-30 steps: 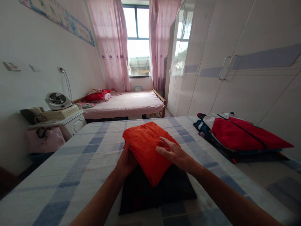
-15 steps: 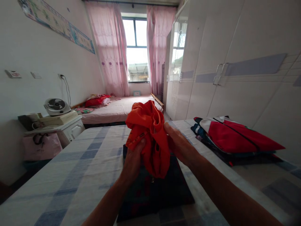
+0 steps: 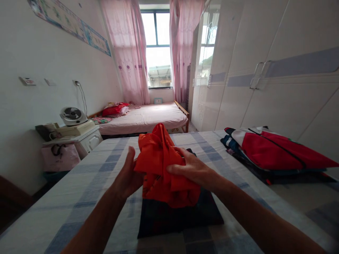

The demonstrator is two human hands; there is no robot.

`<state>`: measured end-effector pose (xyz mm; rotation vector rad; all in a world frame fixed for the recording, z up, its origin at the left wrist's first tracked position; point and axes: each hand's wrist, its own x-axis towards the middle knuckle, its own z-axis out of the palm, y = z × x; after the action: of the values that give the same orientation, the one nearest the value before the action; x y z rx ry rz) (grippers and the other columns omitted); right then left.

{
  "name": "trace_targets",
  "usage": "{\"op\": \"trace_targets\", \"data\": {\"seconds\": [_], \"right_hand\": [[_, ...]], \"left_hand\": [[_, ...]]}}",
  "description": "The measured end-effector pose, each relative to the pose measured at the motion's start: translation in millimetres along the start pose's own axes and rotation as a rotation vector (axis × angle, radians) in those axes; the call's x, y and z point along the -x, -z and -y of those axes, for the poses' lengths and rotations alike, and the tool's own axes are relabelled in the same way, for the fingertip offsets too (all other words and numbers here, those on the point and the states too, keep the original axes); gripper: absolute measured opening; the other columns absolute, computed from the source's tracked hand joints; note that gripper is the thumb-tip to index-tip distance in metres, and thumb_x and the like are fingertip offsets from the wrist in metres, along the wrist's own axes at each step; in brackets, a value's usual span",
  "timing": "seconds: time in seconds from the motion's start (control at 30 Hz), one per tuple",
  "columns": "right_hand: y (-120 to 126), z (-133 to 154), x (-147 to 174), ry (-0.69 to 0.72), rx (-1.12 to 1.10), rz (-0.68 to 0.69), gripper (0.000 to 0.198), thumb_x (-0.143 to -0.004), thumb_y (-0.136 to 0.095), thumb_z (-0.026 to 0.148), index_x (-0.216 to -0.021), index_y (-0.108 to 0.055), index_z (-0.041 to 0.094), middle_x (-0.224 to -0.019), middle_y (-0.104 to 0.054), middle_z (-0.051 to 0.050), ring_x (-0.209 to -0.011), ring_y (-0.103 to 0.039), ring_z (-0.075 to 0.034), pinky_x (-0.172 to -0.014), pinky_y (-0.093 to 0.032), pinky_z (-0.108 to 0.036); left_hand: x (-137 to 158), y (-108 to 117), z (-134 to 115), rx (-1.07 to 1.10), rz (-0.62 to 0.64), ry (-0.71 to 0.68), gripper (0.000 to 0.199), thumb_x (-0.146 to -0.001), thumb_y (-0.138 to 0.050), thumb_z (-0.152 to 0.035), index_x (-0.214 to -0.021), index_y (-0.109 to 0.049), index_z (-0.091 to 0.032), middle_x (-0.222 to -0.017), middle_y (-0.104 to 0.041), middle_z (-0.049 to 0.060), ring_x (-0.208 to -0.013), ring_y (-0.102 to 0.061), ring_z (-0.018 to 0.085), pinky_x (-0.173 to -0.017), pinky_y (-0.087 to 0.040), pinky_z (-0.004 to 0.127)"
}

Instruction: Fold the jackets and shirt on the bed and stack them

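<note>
A bunched orange garment (image 3: 159, 162) is held up over a dark folded garment (image 3: 182, 218) on the bed. My right hand (image 3: 190, 169) grips its right side, thumb on the near face and fingers over the top folds. Against its left edge rests my left hand (image 3: 129, 180), with the thumb raised away from the cloth. The left fingertips are partly hidden behind the orange fabric. Dark printed marks show on a lower fold.
The near bed has a white and blue checked sheet (image 3: 106, 183). A pile of folded clothes topped by a red and white jacket (image 3: 275, 150) lies at right. Beyond are a pink-sheeted bed (image 3: 148, 118), a fan (image 3: 72, 115) on a cabinet (image 3: 91, 141), and white wardrobes (image 3: 265, 106).
The orange garment has been lowered and turned, its folds spreading wider. My left thumb has come off the cloth, and my right hand has moved onto its front. The view has shifted slightly left.
</note>
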<state>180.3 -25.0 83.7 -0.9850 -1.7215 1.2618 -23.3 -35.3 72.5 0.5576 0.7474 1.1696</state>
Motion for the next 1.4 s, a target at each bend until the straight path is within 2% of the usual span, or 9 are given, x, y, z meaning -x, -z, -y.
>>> {"op": "trace_targets", "data": {"seconds": [0.13,0.3,0.47,0.8,0.9,1.07,1.17,1.27,1.4], "right_hand": [[-10,-6,-3,0.054,0.138,-0.048,0.068,-0.063,-0.067,0.023,-0.129,-0.049,0.019,-0.118,-0.060,-0.007,-0.104,-0.056,-0.025,-0.093,-0.044,-0.038],[14,-9,-7,0.023,-0.085,-0.006,0.055,-0.065,-0.056,0.016,-0.119,-0.055,0.019,-0.101,-0.067,-0.003,-0.086,-0.063,-0.021,-0.079,-0.050,-0.035],[59,-29,-3,-0.080,-0.424,-0.127,0.051,-0.061,-0.060,0.013,-0.111,-0.057,0.019,-0.095,-0.070,-0.003,-0.075,-0.066,-0.019,-0.072,-0.053,-0.032],[121,-111,45,-0.399,-0.374,-0.366,0.010,-0.073,-0.051,0.031,-0.074,-0.057,0.022,-0.068,-0.066,-0.004,-0.069,-0.066,-0.021,-0.066,-0.054,-0.033],[117,-111,50,-0.461,-0.343,-0.300,0.026,-0.077,-0.052,0.045,-0.081,-0.060,0.021,-0.076,-0.069,-0.009,-0.076,-0.068,-0.025,-0.067,-0.055,-0.036],[109,-105,47,-0.386,-0.282,-0.378,0.051,-0.063,-0.069,0.023,-0.111,-0.054,0.020,-0.101,-0.069,-0.010,-0.083,-0.068,-0.025,-0.073,-0.055,-0.038],[119,-113,53,-0.334,-0.145,-0.418,0.062,-0.064,-0.066,0.024,-0.123,-0.046,0.023,-0.111,-0.065,-0.010,-0.087,-0.067,-0.025,-0.078,-0.054,-0.039],[134,-127,61,-0.363,0.351,-0.506,0.058,-0.066,-0.061,0.028,-0.122,-0.050,0.017,-0.115,-0.061,-0.016,-0.089,-0.065,-0.029,-0.083,-0.051,-0.045],[126,-118,54,-0.157,0.853,-0.586,0.047,-0.076,-0.050,0.031,-0.120,-0.054,0.014,-0.120,-0.056,-0.017,-0.098,-0.061,-0.030,-0.086,-0.048,-0.045]], "left_hand": [[-3,-11,-3,-0.229,0.012,-0.034,0.024,-0.077,-0.065,-0.023,-0.099,-0.066,-0.013,-0.084,-0.073,0.009,-0.076,-0.070,0.025,-0.063,-0.058,0.032],[-7,-5,2,-0.348,-0.068,-0.170,0.016,-0.068,-0.064,-0.001,-0.079,-0.067,-0.012,-0.073,-0.071,0.006,-0.063,-0.069,0.020,-0.058,-0.058,0.027],[0,29,-9,-0.240,-0.191,-0.147,0.030,-0.068,-0.057,0.002,-0.092,-0.065,-0.013,-0.080,-0.071,0.006,-0.069,-0.070,0.023,-0.060,-0.060,0.033],[30,148,-6,-0.326,-0.353,0.029,0.024,-0.068,-0.066,-0.007,-0.091,-0.064,-0.014,-0.075,-0.070,0.005,-0.067,-0.069,0.022,-0.057,-0.057,0.029],[37,150,-1,-0.305,-0.367,0.102,0.025,-0.073,-0.069,-0.024,-0.096,-0.064,-0.016,-0.081,-0.071,0.007,-0.079,-0.069,0.026,-0.065,-0.058,0.033],[40,126,-2,-0.468,-0.361,0.003,0.049,-0.060,-0.078,-0.016,-0.106,-0.061,-0.019,-0.090,-0.072,0.009,-0.081,-0.069,0.028,-0.068,-0.058,0.035],[44,131,-6,-0.548,-0.378,-0.030,0.056,-0.060,-0.075,-0.018,-0.113,-0.057,-0.017,-0.091,-0.071,0.009,-0.075,-0.069,0.026,-0.063,-0.057,0.033],[51,151,-9,-0.789,-0.511,-0.060,0.064,-0.060,-0.072,-0.019,-0.121,-0.051,-0.017,-0.097,-0.068,0.010,-0.079,-0.068,0.026,-0.065,-0.056,0.033],[57,157,-13,-1.257,-0.769,-0.445,0.063,-0.064,-0.064,-0.020,-0.125,-0.048,-0.022,-0.122,-0.056,0.011,-0.105,-0.059,0.029,-0.084,-0.050,0.036]]}}
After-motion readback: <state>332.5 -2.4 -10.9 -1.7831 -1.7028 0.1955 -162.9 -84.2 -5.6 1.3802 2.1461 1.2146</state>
